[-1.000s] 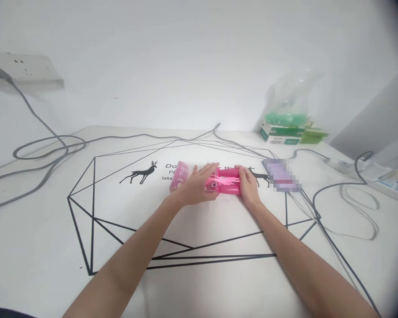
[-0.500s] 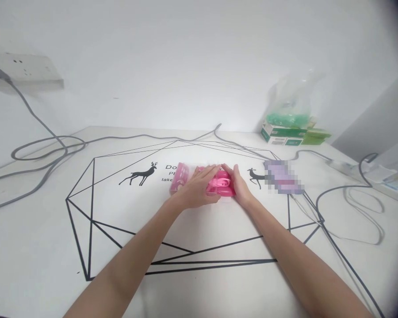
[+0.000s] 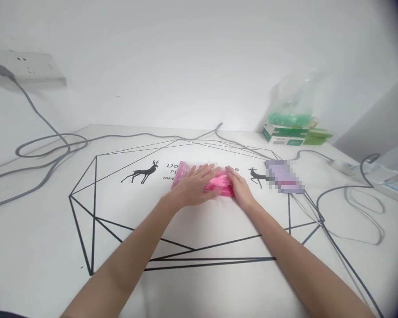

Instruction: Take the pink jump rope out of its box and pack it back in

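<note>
A clear plastic package with pink print at its left end lies on the table between my hands. Inside or on it is a bright pink bundle with a coiled cord, which looks like a jump rope. My left hand spans the middle of the package from above, fingers on the far side and thumb on the near side, covering much of it. My right hand curves against the right end of the bundle, its fingertips on top. The undersides of both hands are hidden.
A purple, pixelated flat object lies to the right, with cables near it. Green-and-white boxes bear a clear bag at the back right. A grey cable runs along the back from a wall socket.
My left palm and fingers have spread a little flatter over the package. My right fingers have moved onto the bundle's right end, and less of the pink shows. The view has shifted slightly.
</note>
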`<action>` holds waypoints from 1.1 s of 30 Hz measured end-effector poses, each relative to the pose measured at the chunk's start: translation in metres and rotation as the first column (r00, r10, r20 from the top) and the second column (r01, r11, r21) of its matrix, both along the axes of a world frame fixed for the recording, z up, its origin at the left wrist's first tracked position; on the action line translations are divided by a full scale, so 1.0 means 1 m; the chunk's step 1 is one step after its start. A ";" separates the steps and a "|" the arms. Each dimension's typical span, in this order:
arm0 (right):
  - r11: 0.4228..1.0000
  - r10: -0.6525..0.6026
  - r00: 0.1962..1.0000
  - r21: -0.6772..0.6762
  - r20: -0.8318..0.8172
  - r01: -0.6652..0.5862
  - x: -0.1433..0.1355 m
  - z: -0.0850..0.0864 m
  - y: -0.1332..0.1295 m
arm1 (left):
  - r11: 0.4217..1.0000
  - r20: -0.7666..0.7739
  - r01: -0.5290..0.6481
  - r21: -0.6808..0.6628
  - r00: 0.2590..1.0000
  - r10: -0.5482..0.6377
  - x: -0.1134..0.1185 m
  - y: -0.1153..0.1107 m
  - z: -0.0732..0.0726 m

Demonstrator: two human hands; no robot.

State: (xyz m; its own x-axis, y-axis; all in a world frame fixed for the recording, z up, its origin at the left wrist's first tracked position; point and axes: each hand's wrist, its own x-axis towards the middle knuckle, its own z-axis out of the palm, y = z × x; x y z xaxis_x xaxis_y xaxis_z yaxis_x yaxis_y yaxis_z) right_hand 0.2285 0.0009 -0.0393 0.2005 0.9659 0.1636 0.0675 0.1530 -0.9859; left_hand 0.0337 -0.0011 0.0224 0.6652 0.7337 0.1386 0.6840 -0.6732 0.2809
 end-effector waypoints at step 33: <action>0.919 0.249 0.377 -0.095 0.892 -0.382 0.026 0.005 -0.010 | 0.981 -0.169 0.043 0.187 0.985 -0.011 -0.003 0.007 -0.015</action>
